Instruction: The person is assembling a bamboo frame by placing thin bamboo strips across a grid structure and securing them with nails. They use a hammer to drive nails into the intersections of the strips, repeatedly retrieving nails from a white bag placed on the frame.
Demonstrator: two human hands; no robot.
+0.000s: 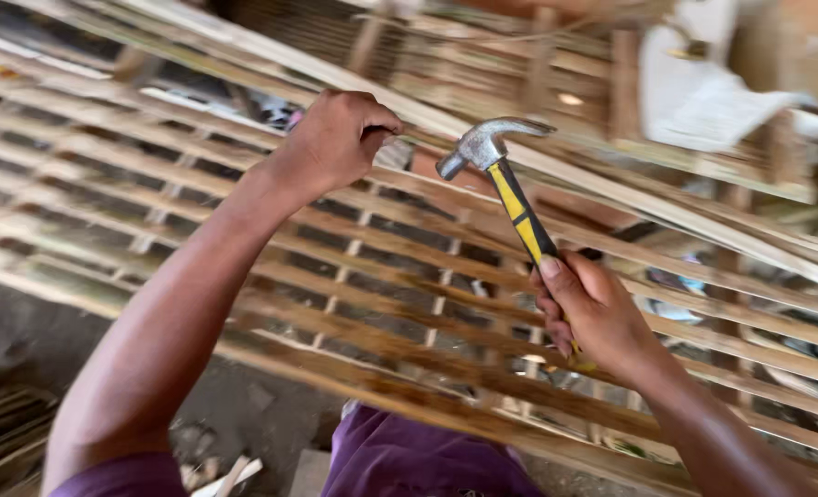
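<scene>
My right hand (593,313) grips the yellow and black handle of a claw hammer (505,184). Its steel head is raised at the upper middle, just right of my left hand. My left hand (335,138) is closed in a fist on a long pale bamboo strip (611,189) that runs diagonally across the lattice; whether it pinches a nail I cannot tell. Under both hands lies a slatted bamboo panel (353,313) of several horizontal strips over thinner cross pieces.
A white cloth or bag (703,92) hangs at the upper right behind the slats. Bare dirt ground (22,322) with scrap bamboo pieces (4,433) lies at the lower left. My purple garment (409,460) shows at the bottom.
</scene>
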